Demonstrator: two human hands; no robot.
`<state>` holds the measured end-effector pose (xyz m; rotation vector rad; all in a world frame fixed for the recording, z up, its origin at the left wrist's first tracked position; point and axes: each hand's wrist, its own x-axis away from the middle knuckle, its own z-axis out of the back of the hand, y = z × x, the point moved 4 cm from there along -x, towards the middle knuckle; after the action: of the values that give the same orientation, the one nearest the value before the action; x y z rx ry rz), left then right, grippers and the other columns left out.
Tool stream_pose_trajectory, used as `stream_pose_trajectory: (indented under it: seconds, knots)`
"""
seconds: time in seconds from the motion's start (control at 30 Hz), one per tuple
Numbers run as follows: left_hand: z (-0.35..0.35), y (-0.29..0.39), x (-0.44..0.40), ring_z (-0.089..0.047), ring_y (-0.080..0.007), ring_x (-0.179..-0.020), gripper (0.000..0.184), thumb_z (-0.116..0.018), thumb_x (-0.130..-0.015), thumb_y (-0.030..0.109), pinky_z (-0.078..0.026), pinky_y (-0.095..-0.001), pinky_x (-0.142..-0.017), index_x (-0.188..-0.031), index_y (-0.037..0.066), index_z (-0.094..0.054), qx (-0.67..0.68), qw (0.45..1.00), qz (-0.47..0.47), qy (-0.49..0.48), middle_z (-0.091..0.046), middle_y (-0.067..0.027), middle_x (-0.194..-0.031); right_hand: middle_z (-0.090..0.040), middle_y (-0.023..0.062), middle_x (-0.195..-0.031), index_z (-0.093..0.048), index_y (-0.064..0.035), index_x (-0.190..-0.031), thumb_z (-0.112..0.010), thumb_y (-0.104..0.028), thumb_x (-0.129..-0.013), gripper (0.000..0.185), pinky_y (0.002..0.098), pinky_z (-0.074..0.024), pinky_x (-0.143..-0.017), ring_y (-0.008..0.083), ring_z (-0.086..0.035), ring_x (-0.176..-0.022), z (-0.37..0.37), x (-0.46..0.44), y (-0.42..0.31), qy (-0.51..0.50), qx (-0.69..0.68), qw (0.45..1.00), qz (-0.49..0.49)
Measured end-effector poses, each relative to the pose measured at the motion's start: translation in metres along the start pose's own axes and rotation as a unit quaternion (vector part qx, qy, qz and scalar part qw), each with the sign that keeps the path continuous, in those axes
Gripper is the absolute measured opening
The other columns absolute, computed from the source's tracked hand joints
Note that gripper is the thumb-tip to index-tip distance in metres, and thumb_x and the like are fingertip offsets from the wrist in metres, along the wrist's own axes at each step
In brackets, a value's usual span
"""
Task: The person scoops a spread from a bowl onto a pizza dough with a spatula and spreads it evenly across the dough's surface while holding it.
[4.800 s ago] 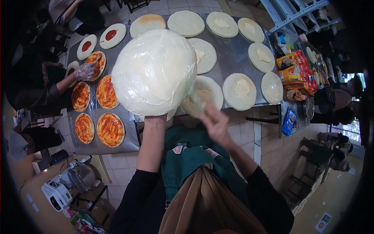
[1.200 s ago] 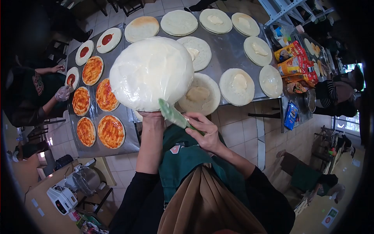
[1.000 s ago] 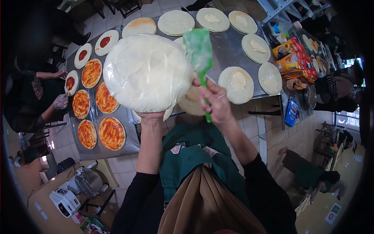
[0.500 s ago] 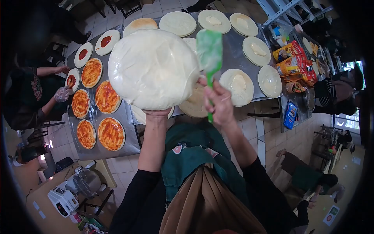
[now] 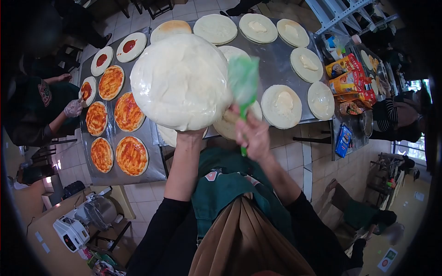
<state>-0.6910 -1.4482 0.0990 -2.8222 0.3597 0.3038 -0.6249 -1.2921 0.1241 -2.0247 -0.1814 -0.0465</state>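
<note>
Now, coated round: a large, pale, glossy disc raised over the table, roughly where it was half a second earlier; its spread surface faces the camera.
Left hand: under the disc's 6 o'clock edge, bearing it from below; the fingers are hidden, so how far they are curled cannot be told. The coated round lies at 12 o'clock from the wrist.
Right hand: closed around the handle of the green spatula, lower than in the last frame. From this grip, the coated round lies toward 10 o'clock.
Spatula blade: above the fist toward 12 o'clock, lower than before and now blurred; it is at the disc's 3 o'clock edge, but contact cannot be told.
Sauced rounds: on the table, from 7 to 9 o'clock of the coated round.
Dolloped rounds: on the table, from 2 to 4 o'clock of it.
Co-worker's gloved hand: between 8 and 9 o'clock, beside a partly sauced disc.
Food packets: well apart, at 3 o'clock.
</note>
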Motion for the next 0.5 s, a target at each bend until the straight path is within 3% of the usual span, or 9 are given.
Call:
stream_pose_trajectory:
  seconds: [0.07, 0.1, 0.17, 0.2, 0.27, 0.3, 0.33, 0.43, 0.5]
  knots:
    - [-0.001, 0.0, 0.001, -0.034, -0.0378, -0.133, 0.079, -0.058, -0.08, 0.056, -0.025, -0.061, -0.109, -0.142, 0.012, -0.035, 0.018, 1.0, -0.003, 0.011, -0.038, -0.0135, -0.145, -0.066, 0.0024, -0.102, -0.056, -0.0013, -0.124, -0.056, -0.008, -0.093, 0.032, 0.0168, -0.0289, -0.041, 0.0004, -0.036, -0.048, 0.012, -0.02, -0.024, 0.027, -0.023, 0.999, 0.028]
    - [0.0, 0.002, 0.001, -0.034, -0.0366, -0.133, 0.078, -0.058, -0.081, 0.055, -0.026, -0.0594, -0.109, -0.143, 0.013, -0.035, 0.014, 1.0, 0.018, 0.015, -0.037, -0.0119, -0.146, -0.063, 0.006, -0.118, -0.057, -0.0008, -0.123, -0.056, -0.006, -0.093, 0.031, 0.0162, -0.0259, -0.04, -0.0004, -0.033, -0.047, 0.02, -0.023, -0.028, 0.014, -0.004, 0.999, 0.05]
    - [0.005, 0.008, 0.003, -0.036, -0.0341, -0.133, 0.074, -0.057, -0.083, 0.054, -0.029, -0.0562, -0.109, -0.143, 0.016, -0.034, 0.006, 0.998, 0.059, 0.022, -0.037, -0.0086, -0.147, -0.063, 0.0072, -0.119, -0.059, 0.0008, -0.121, -0.057, -0.006, -0.092, 0.03, 0.018, -0.0406, -0.048, 0.0041, -0.047, -0.053, 0.025, -0.019, -0.043, 0.03, 0.033, 0.998, 0.048]
    - [0.006, 0.01, 0.003, -0.036, -0.0341, -0.133, 0.074, -0.057, -0.083, 0.054, -0.029, -0.0562, -0.109, -0.143, 0.016, -0.034, 0.007, 0.998, 0.057, 0.021, -0.037, -0.0086, -0.147, -0.063, 0.0084, -0.119, -0.059, 0.0009, -0.12, -0.057, -0.007, -0.092, 0.03, 0.0205, -0.0442, -0.056, 0.0075, -0.053, -0.06, 0.027, -0.016, -0.039, 0.056, 0.126, 0.987, 0.086]
    - [0.009, 0.007, 0.004, -0.036, -0.0335, -0.133, 0.073, -0.056, -0.084, 0.054, -0.029, -0.0552, -0.109, -0.143, 0.016, -0.034, 0.144, 0.984, 0.096, 0.033, -0.037, -0.0085, -0.146, -0.063, 0.0109, -0.119, -0.061, 0.0012, -0.119, -0.059, -0.007, -0.09, 0.03, 0.0254, -0.0514, -0.07, 0.0145, -0.063, -0.075, 0.029, 0.001, -0.013, 0.109, 0.304, 0.933, 0.157]
    - [0.011, 0.005, 0.004, -0.037, -0.0332, -0.132, 0.073, -0.056, -0.085, 0.053, -0.029, -0.0547, -0.109, -0.143, 0.016, -0.034, 0.213, 0.969, 0.116, 0.039, -0.037, -0.0084, -0.146, -0.064, 0.0147, -0.114, -0.061, 0.0003, -0.118, -0.063, -0.006, -0.087, 0.032, 0.0308, -0.0488, -0.087, 0.023, -0.063, -0.098, 0.021, 0.017, 0.0, 0.103, 0.41, 0.896, 0.135]
    - [0.012, 0.003, 0.004, -0.037, -0.033, -0.132, 0.072, -0.055, -0.085, 0.053, -0.03, -0.0542, -0.109, -0.143, 0.016, -0.034, 0.28, 0.949, 0.136, 0.045, -0.037, -0.0084, -0.146, -0.064, 0.0185, -0.11, -0.062, -0.0013, -0.118, -0.066, -0.005, -0.083, 0.035, 0.031, -0.0488, -0.086, 0.0249, -0.063, -0.101, -0.001, 0.03, -0.001, 0.038, 0.44, 0.874, 0.204]
    - [0.013, -0.003, 0.006, -0.038, -0.0321, -0.132, 0.071, -0.055, -0.086, 0.052, -0.031, -0.0528, -0.109, -0.143, 0.015, -0.034, 0.469, 0.859, 0.192, 0.068, -0.038, -0.0083, -0.145, -0.063, 0.0181, -0.109, -0.063, -0.001, -0.116, -0.067, -0.005, -0.082, 0.034, 0.0316, -0.0479, -0.087, 0.0257, -0.064, -0.099, -0.031, 0.039, 0.003, -0.069, 0.301, 0.929, 0.206]
    - [0.011, -0.005, 0.008, -0.038, -0.0315, -0.131, 0.07, -0.054, -0.087, 0.051, -0.031, -0.0518, -0.109, -0.143, 0.015, -0.034, 0.583, 0.776, 0.225, 0.083, -0.038, -0.0082, -0.145, -0.063, 0.0173, -0.109, -0.063, -0.001, -0.115, -0.066, -0.005, -0.083, 0.033, 0.0303, -0.0483, -0.086, 0.0243, -0.063, -0.097, -0.009, 0.032, 0.01, 0.023, 0.302, 0.947, 0.109]
